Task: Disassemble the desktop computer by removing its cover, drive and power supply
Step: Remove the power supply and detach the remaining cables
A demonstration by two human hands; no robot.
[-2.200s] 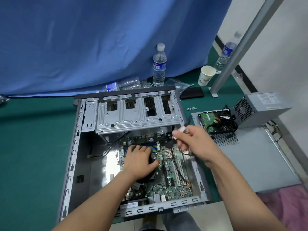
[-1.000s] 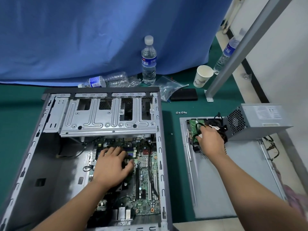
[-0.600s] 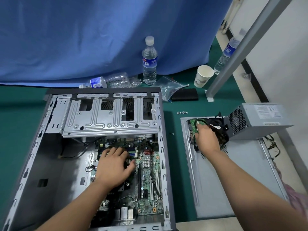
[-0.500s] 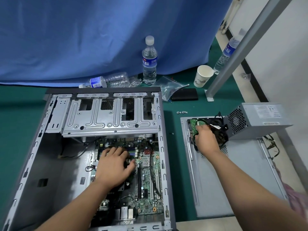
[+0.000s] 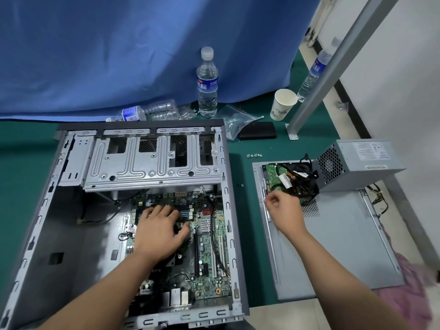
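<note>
While the opened computer case (image 5: 142, 177) lies flat on the green mat (image 5: 21, 163), its cover (image 5: 345, 246) is laid just right of it.
The left hand (image 5: 158, 231) is spread flat on the motherboard (image 5: 209, 253), grasping nothing; the right hand (image 5: 283, 211) is loosely curled and empty above the cover, near the drive (image 5: 273, 175) and the power supply (image 5: 357, 163) placed on it.

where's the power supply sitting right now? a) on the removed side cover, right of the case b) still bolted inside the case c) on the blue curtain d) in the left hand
a: the power supply rests on the far end of the side cover, outside the case.
</note>
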